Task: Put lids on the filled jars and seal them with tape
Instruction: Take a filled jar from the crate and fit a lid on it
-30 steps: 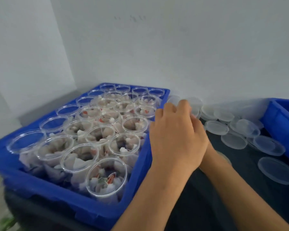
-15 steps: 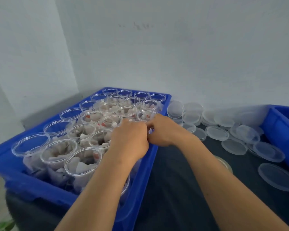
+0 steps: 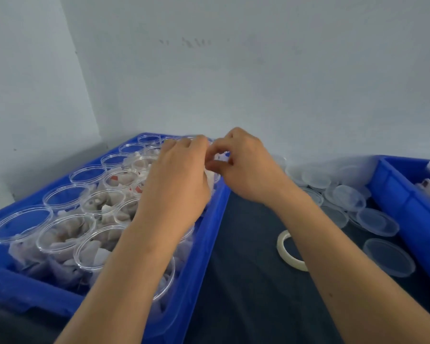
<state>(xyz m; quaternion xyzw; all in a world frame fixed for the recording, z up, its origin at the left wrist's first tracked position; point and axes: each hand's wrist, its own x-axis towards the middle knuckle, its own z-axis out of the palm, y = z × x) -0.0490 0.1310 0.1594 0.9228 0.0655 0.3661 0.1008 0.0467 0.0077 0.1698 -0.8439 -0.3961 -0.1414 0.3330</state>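
Observation:
A blue crate [image 3: 210, 247] on the left holds several clear jars [image 3: 102, 202] filled with pale pieces; those in the left column carry clear lids [image 3: 21, 223]. My left hand [image 3: 178, 181] curls round a jar [image 3: 212, 178] in the crate's right column, toward the far end. Facing it, my right hand [image 3: 246, 170] pinches the rim of a clear lid [image 3: 221, 156] on top of that jar. Most of the jar is hidden by both hands. A whitish tape roll [image 3: 284, 247] lies on the dark cloth under my right forearm.
Several loose clear lids [image 3: 377, 222] lie scattered on the dark cloth [image 3: 246, 281] at the right, against the wall. A second blue crate [image 3: 407, 204] stands at the far right edge with some filled jars in it. The grey wall sits close behind both crates.
My right hand came back from the loose lids to the crate. Both hands met over a jar in the right column and now work farther back on it.

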